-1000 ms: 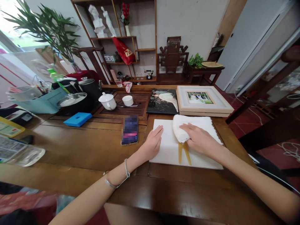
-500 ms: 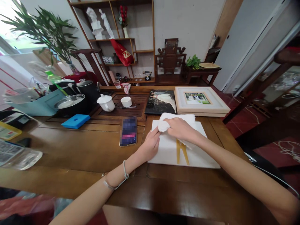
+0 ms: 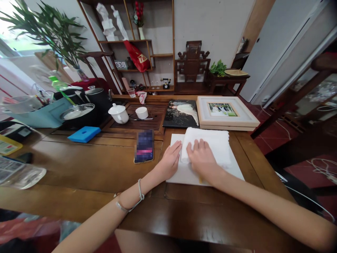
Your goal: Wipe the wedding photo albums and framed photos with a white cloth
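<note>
1. resting lft hand (image 3: 170, 162) flat on lft side of wht board (image 3: 174, 175), w/ fingers straight & close tog., tips just beside towel edge; can't tell if touching.
2. resting rt hand (image 3: 202, 160) on lft part of wht towel (image 3: 217, 144), w/ fingers a bit apart & bent at tips; thumb hidden, so can't tell if gripping any fabric.
3. see towel laid over far & mid part of board, at rt end of wood table (image 3: 113, 151).
4. blocking view w/ rt hand & wrist: just a blurry bit of yellow mark (image 3: 200, 180) peeking out near board's near edge.
5. close behind board & towel: blk photo panel (image 3: 181, 113) to lft, wood-framed pic (image 3: 228, 112) to rt, side by side.
6. lft of board: phone (image 3: 144, 146) lying flat, w/ screen pixelated.
7. further lft: blue block (image 3: 84, 134) w/ hole in top; then clear packet (image 3: 27, 175) nr table's lft end.
8. on dk tea tray (image 3: 155, 123), behind phone: wht lidded cup (image 3: 118, 113) & sm. wht bowl (image 3: 141, 112).
9. behind blue block: glass-lidded pot (image 3: 79, 113), blk kettle (image 3: 98, 101), lt-blue bin (image 3: 50, 114).
10. in bkgd: shelf w/ red bag (image 3: 136, 58), dk chair (image 3: 193, 65), leafy plant (image 3: 50, 33).
</note>
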Demonstrator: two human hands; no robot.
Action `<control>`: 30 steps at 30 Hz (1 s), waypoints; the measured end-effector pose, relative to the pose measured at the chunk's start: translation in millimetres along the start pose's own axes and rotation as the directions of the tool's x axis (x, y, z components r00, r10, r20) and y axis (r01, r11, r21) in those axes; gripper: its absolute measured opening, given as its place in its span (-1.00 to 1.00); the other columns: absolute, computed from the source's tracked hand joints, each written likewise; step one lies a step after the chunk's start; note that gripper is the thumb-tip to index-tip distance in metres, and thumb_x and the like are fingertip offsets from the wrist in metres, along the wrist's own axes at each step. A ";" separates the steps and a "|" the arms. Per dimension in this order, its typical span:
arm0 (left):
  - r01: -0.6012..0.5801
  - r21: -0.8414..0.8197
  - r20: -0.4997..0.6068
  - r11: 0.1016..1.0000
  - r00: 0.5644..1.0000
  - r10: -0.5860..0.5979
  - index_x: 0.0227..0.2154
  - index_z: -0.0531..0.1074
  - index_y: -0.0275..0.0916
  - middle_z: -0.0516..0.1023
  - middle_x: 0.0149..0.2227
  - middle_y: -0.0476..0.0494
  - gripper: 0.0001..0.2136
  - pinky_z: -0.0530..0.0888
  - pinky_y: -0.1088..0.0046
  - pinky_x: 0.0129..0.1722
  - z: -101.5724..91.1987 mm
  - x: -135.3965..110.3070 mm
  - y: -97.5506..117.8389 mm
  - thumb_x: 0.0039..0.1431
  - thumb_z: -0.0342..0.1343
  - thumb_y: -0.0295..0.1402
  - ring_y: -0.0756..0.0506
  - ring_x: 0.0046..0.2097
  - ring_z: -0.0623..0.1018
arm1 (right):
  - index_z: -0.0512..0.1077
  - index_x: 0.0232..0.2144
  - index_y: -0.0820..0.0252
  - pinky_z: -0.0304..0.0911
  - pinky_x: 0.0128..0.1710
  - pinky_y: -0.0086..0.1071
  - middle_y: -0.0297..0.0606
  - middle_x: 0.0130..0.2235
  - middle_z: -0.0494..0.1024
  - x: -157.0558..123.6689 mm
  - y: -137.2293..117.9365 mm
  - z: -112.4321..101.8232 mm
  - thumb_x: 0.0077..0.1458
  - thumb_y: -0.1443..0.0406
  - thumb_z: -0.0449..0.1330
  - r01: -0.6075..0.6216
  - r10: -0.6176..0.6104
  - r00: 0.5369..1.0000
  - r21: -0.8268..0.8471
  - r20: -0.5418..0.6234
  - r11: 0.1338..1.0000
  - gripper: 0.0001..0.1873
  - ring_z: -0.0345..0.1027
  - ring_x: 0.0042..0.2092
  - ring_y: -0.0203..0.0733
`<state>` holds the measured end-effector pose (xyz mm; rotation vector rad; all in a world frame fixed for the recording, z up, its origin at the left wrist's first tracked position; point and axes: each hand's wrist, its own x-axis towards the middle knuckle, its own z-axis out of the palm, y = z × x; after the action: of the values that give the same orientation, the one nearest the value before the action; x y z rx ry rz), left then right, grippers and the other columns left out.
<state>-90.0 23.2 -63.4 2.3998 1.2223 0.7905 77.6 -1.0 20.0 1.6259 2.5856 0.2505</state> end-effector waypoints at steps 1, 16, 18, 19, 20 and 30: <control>-0.005 -0.004 0.002 1.000 1.000 0.005 0.27 0.13 -0.30 0.17 0.32 -0.37 -0.55 0.16 -0.02 0.31 -0.2 -0.6 -0.9 0.35 -0.24 -0.45 -0.23 0.37 0.12 | 0.30 0.14 0.60 0.12 0.08 0.07 0.40 0.10 0.39 -13.3 -12.2 3.2 0.12 0.46 -0.01 0.038 -0.040 0.999 -0.055 -0.034 0.998 -0.47 0.29 0.12 0.32; -0.019 0.009 -0.002 1.000 1.000 0.019 0.27 0.13 -0.36 0.18 0.31 -0.41 -0.56 0.15 -0.02 0.31 0.8 0.8 -1.8 0.36 -0.26 -0.46 -0.24 0.37 0.13 | 0.21 0.22 0.56 -0.04 0.24 0.20 0.24 0.32 0.09 -17.5 14.6 13.7 -0.02 0.47 0.06 0.123 -0.122 0.992 0.126 -0.009 0.984 -0.30 -0.15 0.33 0.38; -0.009 0.009 0.000 1.000 1.000 0.009 0.27 0.13 -0.36 0.18 0.31 -0.41 -0.56 0.15 -0.02 0.31 0.5 0.7 -1.6 0.36 -0.26 -0.45 -0.24 0.37 0.13 | 0.21 0.22 0.59 0.01 0.21 0.23 0.28 0.29 0.13 -24.1 5.5 15.3 -0.01 0.48 0.06 0.117 -0.116 0.993 0.095 -0.014 0.989 -0.31 -0.10 0.31 0.42; -0.006 0.003 0.005 1.000 1.000 0.005 0.27 0.13 -0.34 0.18 0.32 -0.40 -0.56 0.16 -0.02 0.31 0.1 0.3 -2.1 0.36 -0.26 -0.44 -0.24 0.37 0.13 | 0.21 0.22 0.60 0.04 0.18 0.25 0.32 0.27 0.15 -33.1 -3.7 15.2 -0.01 0.46 0.08 0.136 -0.135 0.991 0.075 -0.027 0.988 -0.31 -0.07 0.30 0.46; -0.007 -0.004 0.013 1.000 1.000 0.007 0.27 0.13 -0.33 0.16 0.32 -0.39 -0.56 0.16 -0.04 0.31 -0.3 -0.4 -3.1 0.37 -0.24 -0.43 -0.25 0.37 0.12 | 0.22 0.21 0.62 0.08 0.15 0.28 0.36 0.25 0.17 -44.6 -14.3 14.4 -0.01 0.44 0.10 0.170 -0.168 0.985 0.058 -0.044 0.984 -0.31 -0.03 0.28 0.50; -0.031 -0.009 0.027 0.999 0.999 0.032 0.29 0.10 -0.31 0.14 0.34 -0.40 -0.55 0.15 -0.05 0.31 -1.4 -1.6 -6.3 0.36 -0.23 -0.44 -0.25 0.38 0.10 | 0.24 0.23 0.45 0.07 0.22 0.13 0.15 0.29 0.18 -60.3 8.0 7.4 -0.08 0.43 0.11 0.306 -0.312 0.950 0.230 -0.012 0.924 -0.25 -0.04 0.31 0.29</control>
<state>-95.6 25.7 -66.2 2.4208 1.1713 0.7684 112.0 -51.2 12.8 1.2329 2.8880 -0.0934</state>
